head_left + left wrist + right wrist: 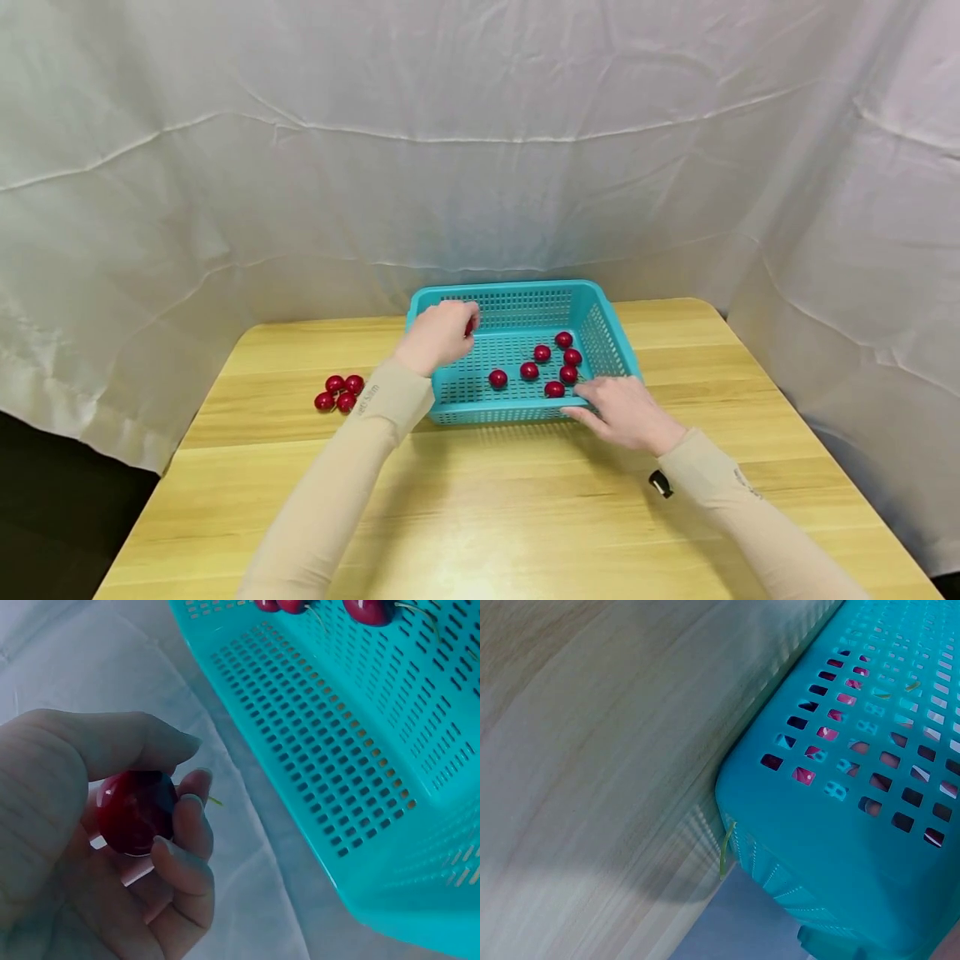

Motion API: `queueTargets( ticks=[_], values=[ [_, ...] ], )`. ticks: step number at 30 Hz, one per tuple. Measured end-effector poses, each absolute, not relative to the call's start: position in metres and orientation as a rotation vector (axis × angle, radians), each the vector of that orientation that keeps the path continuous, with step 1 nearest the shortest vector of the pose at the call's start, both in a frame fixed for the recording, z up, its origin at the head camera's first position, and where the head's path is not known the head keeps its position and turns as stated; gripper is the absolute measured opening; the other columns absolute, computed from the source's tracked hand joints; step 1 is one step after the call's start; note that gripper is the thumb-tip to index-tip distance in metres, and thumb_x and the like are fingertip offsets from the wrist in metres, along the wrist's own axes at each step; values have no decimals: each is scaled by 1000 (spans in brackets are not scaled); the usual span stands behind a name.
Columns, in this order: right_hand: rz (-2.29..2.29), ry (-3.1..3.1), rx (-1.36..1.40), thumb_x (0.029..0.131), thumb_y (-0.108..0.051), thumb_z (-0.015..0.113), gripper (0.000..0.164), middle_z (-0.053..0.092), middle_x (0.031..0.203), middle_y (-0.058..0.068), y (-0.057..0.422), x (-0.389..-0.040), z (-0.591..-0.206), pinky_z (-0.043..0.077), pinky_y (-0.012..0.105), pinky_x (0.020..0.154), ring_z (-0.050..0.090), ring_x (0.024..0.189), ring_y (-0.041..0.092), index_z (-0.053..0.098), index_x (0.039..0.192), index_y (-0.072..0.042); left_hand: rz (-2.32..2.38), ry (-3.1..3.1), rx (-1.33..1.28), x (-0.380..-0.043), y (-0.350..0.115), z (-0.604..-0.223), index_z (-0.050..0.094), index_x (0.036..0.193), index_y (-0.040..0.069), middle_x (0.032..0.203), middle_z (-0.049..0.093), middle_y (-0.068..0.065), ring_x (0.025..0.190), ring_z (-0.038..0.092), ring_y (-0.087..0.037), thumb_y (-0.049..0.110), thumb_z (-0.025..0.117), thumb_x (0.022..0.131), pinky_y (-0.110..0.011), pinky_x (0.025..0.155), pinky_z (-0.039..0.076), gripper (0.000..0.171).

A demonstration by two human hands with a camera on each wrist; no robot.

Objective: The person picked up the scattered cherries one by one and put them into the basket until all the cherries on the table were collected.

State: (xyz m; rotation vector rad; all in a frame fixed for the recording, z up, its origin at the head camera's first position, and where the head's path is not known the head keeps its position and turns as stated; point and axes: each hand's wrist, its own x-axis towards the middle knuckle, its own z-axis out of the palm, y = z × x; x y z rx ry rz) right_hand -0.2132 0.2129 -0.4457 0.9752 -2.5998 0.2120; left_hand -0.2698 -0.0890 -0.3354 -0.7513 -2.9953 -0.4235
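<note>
My left hand is over the left part of a turquoise plastic basket. It holds a dark red cherry between thumb and curled fingers, with a thin green stem showing beyond the fingertips. My right hand grips the basket's front rim near the right corner, thumb outside and fingers inside. In the right wrist view, parts of fingers and red fruit show through the holes of the basket wall. Several cherries lie on the basket floor, mostly toward the right.
A small cluster of cherries lies on the wooden table left of the basket. A pale cloth hangs behind the table and along its sides. A small black item is at the right sleeve's cuff.
</note>
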Motion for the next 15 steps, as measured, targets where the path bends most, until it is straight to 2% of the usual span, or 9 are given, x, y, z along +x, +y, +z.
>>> queueTargets(
  ticks=[7,12,15],
  values=[
    [218,-2618,969,94,-42,68,26,63,68,-9,212,-213,-443,32,18,45,57,57,9,68,79,-21,-360,-3001,-832,-281,-77,-330,63,103,9,97,65,-5,84,57,-20,6,58,96,-33,77,50,9],
    [218,-2609,981,94,-41,68,27,75,83,-1,213,-212,-444,47,24,50,69,68,16,75,90,-16,-323,-3037,-853,-290,-71,-331,62,107,11,103,66,-5,88,58,-20,9,58,97,-33,81,51,10],
    [212,-2610,982,94,-41,68,28,77,88,1,213,-212,-444,51,28,53,72,71,18,76,93,-15,-307,-3056,-846,-294,-69,-333,61,107,12,104,66,-5,89,58,-20,9,57,98,-33,82,51,10]
  ],
)
